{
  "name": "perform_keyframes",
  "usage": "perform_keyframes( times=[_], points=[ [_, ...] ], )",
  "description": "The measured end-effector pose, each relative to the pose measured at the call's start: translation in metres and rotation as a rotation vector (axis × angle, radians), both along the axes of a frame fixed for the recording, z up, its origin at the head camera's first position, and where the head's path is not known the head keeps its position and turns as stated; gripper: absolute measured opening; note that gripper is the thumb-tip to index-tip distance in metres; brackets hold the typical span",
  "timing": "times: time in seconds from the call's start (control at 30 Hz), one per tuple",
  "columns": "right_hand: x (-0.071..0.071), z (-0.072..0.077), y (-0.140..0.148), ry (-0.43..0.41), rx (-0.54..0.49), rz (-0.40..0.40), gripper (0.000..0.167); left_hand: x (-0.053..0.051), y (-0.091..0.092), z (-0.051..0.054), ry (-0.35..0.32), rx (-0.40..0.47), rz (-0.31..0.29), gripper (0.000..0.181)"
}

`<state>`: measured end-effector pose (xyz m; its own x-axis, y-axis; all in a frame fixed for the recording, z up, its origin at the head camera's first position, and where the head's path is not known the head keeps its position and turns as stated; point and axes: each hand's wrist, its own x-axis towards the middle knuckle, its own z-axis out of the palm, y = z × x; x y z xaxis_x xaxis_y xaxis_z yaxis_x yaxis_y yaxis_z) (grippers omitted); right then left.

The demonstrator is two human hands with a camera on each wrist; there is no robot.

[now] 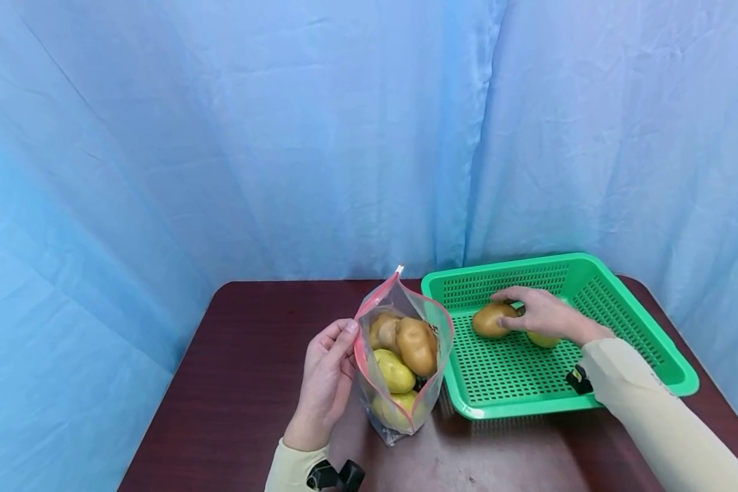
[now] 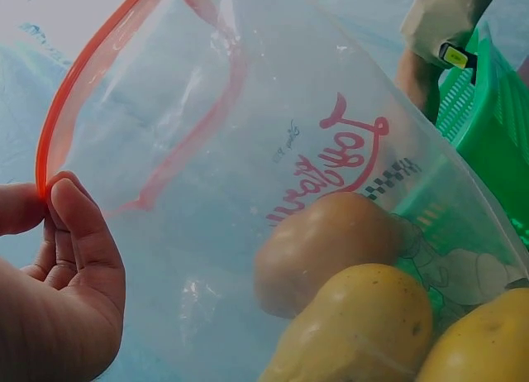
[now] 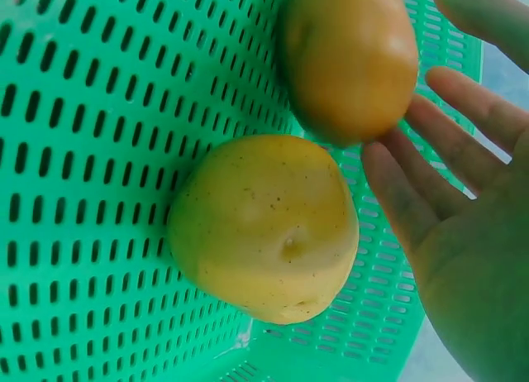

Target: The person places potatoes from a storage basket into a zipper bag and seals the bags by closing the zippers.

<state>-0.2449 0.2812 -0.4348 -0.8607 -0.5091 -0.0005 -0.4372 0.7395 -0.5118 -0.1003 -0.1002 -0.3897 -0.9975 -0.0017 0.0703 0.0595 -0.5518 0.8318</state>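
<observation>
My left hand (image 1: 324,379) pinches the pink zip edge of a clear plastic bag (image 1: 429,403) between thumb and fingers. The bag stands with its mouth spread. Inside it lie brown potatoes (image 1: 417,347) and yellow potatoes (image 1: 393,371). My right hand (image 1: 544,314) reaches into the green basket (image 1: 646,328), with its fingers around a brown potato (image 1: 490,321). In the right wrist view those fingers look nearly straight, some at the side of the brown potato (image 3: 351,64). Partly under that hand is a yellow potato (image 1: 542,339), seen whole in the right wrist view.
A dark reddish-brown table (image 1: 252,355) carries the bag and the basket. The slotted basket stands right of the bag, close against it. Behind the table hangs a light blue curtain (image 1: 320,137).
</observation>
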Motion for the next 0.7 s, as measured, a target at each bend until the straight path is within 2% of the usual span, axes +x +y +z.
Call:
perform_keyframes(
  times=[0.5,0.7],
  points=[
    [0.0,-0.01,-0.006,0.015,-0.012,0.039,0.062,-0.001,0.0,-0.002,-0.013,-0.006,0.008,0.011],
    [-0.003,-0.013,-0.009,0.006,0.027,0.051,0.065,-0.001,0.0,-0.002,-0.011,-0.005,0.013,0.009]
  ],
)
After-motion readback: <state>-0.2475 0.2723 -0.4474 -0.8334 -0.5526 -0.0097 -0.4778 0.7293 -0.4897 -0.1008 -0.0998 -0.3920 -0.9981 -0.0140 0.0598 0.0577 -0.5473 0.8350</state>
